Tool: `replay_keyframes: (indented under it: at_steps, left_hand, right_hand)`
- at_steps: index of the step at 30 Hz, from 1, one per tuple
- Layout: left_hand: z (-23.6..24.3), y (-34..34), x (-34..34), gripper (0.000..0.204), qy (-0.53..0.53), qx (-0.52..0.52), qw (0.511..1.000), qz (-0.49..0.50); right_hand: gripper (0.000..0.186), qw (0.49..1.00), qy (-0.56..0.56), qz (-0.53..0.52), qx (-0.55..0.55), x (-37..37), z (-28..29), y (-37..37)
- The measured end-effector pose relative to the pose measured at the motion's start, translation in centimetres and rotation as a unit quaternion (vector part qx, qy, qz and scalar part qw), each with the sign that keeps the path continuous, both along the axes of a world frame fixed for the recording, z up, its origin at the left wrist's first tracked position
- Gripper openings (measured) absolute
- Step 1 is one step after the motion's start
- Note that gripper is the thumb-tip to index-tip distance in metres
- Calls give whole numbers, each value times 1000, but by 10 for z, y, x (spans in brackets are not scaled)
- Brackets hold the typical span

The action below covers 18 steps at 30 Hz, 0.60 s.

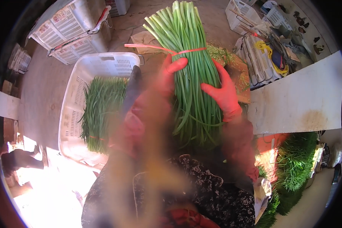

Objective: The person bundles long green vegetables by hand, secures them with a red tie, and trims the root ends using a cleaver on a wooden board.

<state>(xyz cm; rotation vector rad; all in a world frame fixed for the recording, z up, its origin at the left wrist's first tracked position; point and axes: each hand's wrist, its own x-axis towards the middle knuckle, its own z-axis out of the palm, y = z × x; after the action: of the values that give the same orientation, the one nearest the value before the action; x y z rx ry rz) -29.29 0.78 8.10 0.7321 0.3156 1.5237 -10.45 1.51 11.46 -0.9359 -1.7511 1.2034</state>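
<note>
Upright before me is a thick bunch of garlic chives [195, 72], its pale cut ends at the top and its green leaves hanging down. A red tie [192, 50] circles the bunch near its upper part, and one loose end sticks out to the left. My left hand [173, 72], in a red glove, grips the bunch from the left just under the tie. From the right, my right hand [225, 97], gloved alike, clasps the leaves a little lower, thumb across the front. A blurred streak covers part of my left forearm.
At left, a white plastic crate [66, 114] holds more chives [102, 110]. Stacked white crates [70, 28] stand at the far left. A wooden board [241, 78] with trimmings lies beyond my right hand, beside a white panel [298, 97]. Loose greens [296, 163] lie at the lower right.
</note>
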Motion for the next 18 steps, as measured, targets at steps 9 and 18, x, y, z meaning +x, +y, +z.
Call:
replay_keyframes:
  at_steps: [9, 18]
  left_hand:
    - [12, -18, 8, 63, -35, -77, 995, 52]
    - [-5, -25, 10, 57, 1, -147, 985, 94]
  right_hand:
    - [70, 996, 44, -32, -68, 19, -20, -6]
    - [48, 986, 23, -140, -88, 21, 1, 0]
